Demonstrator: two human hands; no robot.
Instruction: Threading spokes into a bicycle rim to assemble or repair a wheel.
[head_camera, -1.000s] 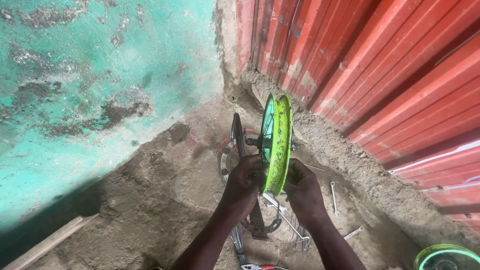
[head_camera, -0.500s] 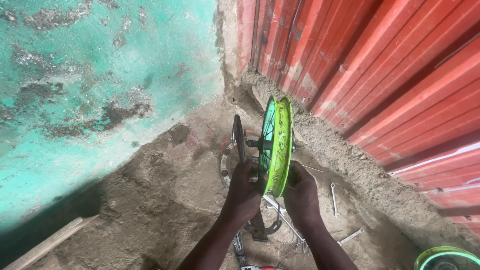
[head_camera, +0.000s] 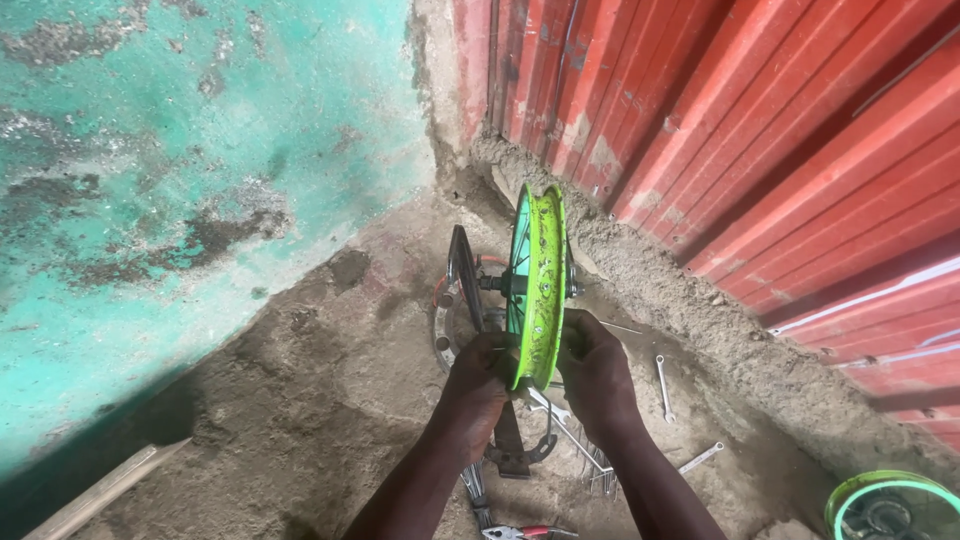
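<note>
A bright green bicycle wheel rim (head_camera: 541, 270) with spokes and a dark hub stands upright, edge-on to me, mounted in a dark metal stand (head_camera: 466, 275) on the sandy ground. My left hand (head_camera: 480, 375) grips the rim's near lower edge from the left side. My right hand (head_camera: 596, 365) holds the same part of the rim from the right. Both hands are closed around the rim near the spokes. What the fingertips pinch is hidden behind the rim.
A peeling turquoise wall (head_camera: 180, 180) stands left, a red corrugated metal wall (head_camera: 760, 130) right. Spanners (head_camera: 662, 375) and loose spokes (head_camera: 590, 465) lie on the ground. Red-handled pliers (head_camera: 525, 532) lie near me. Another green rim (head_camera: 890, 505) sits bottom right, a wooden plank (head_camera: 95, 495) bottom left.
The hands stay on the rim's lower edge with only slight shifts of the fingers. The wheel and stand keep their place.
</note>
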